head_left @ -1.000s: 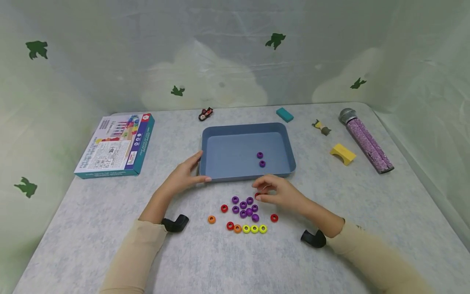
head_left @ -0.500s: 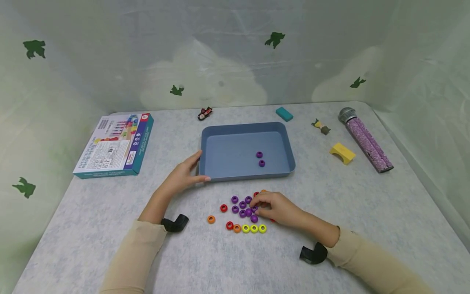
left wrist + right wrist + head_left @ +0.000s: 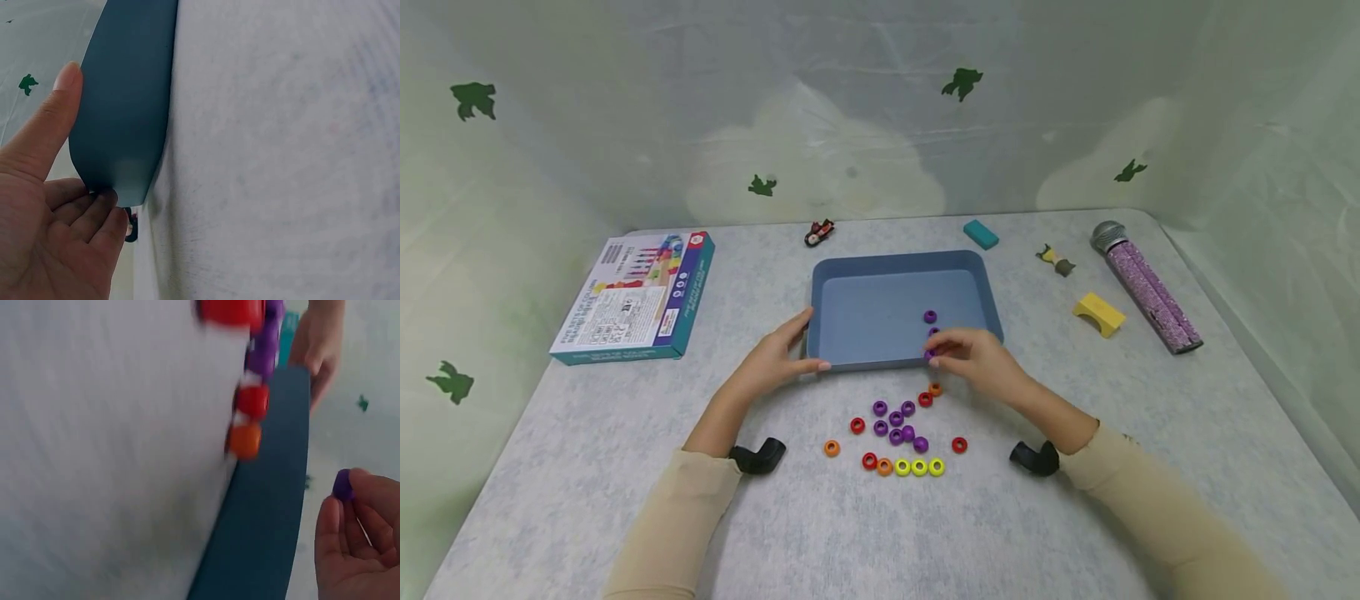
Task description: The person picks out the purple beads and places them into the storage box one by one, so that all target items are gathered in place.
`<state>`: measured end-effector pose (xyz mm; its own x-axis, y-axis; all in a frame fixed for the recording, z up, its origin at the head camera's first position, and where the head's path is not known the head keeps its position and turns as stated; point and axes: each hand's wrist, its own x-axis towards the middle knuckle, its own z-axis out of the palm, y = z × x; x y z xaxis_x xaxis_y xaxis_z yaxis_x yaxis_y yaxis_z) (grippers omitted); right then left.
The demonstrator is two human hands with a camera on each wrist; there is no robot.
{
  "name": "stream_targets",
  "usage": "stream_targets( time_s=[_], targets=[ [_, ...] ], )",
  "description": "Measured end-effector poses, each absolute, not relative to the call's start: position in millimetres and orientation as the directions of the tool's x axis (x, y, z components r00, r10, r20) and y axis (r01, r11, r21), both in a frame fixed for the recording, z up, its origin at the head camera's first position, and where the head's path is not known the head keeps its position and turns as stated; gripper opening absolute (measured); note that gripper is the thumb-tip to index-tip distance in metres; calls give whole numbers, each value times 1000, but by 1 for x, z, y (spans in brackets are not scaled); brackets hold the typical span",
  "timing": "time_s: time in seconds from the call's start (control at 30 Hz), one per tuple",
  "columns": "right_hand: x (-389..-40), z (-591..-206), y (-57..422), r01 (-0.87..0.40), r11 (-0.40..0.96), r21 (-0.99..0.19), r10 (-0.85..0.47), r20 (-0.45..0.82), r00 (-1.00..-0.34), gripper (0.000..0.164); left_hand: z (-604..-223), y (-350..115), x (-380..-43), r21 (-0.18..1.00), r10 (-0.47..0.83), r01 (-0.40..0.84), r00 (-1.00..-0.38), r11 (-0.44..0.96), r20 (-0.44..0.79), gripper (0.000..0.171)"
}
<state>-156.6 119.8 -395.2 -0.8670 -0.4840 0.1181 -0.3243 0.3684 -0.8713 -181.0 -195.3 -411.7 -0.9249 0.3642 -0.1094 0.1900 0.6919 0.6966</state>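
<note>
A purple bead (image 3: 342, 485) is pinched between the thumb and fingertips of my right hand (image 3: 981, 362), over the near rim of the blue tray (image 3: 880, 364). Inside the tray lie a purple bead (image 3: 930, 317) and another one partly hidden by my fingers. My left hand (image 3: 771, 360) grips the tray's near left corner, thumb along the front wall and fingers bent at the left side. In front of the tray are several purple beads (image 3: 880, 408) in a loose cluster, with red beads (image 3: 925, 400), orange beads (image 3: 935, 389) and a row of yellow beads (image 3: 919, 467) around them.
A flat toy box (image 3: 628, 300) lies at the left. Behind the tray are a small dark toy (image 3: 819, 233) and a teal block (image 3: 981, 234). To the right lie a small figure (image 3: 1056, 260), a yellow arch block (image 3: 1100, 314) and a glittery pink microphone (image 3: 1150, 287).
My right hand went down to the bead cluster, picked up a purple bead, and moved forward with it to the tray's near rim. My left hand stays at the tray corner.
</note>
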Motion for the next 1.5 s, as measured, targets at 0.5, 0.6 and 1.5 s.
stream_targets(
  time_s=[0.5,0.6,1.5],
  targets=[
    [-217,-410,129,-192,650,-735,-351,-66,-934,15,-414,-192,-183,705,364,170,-922,689,-133,95],
    [-218,-411,127,-184,669,-720,-353,-89,-931,14,-412,-192,-183,712,362,163,-922,683,-136,94],
    [-151,-418,99,-540,364,-759,-803,39,-595,31,-407,-194,-178,718,354,146,-923,680,-148,93]
  ],
)
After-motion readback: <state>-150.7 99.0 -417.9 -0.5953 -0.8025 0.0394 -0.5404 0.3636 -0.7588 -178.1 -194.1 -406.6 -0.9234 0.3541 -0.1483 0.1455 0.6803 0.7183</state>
